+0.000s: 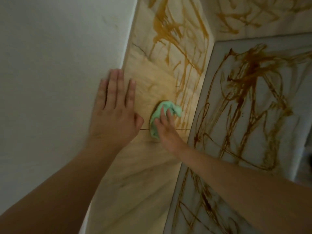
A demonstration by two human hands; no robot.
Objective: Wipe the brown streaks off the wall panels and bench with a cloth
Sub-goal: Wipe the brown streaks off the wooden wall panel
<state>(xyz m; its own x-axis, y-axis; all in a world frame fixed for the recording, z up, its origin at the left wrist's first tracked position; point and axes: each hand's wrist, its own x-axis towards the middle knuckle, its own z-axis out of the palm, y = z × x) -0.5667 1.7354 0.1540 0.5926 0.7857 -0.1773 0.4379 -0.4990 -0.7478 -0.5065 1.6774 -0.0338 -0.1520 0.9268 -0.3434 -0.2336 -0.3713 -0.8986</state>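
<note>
**Operator:** Log it, near to far.

**Recorder:** Nearest the camera are your bare forearms. Your left forearm (59,183) comes in from the near left and your right forearm (236,179) from the near right.

**Operator:** Surfaces, by size?

**Recorder:** The white wall (50,65) is at left. Right of it is the wooden wall panel (152,85). Its far half carries brown streaks (162,27) and drips, and a pale smear shows by your hands. Right again is the bench (207,85), grey-rimmed and heavily streaked. A second streaked panel (253,14) stands far right.

**Operator:** Hands?

**Recorder:** Your left hand (114,114) lies flat, fingers straight, across the wall–panel edge and grasps nothing. Your right hand (166,132) presses the cloth (155,115) to the panel with extended fingers. It is slightly blurred, and I see no curl round the cloth.

**Operator:** Cloth position?

**Recorder:** It is green and bunched, on the wooden panel just left of the bench rim, at the near end of the drips.
</note>
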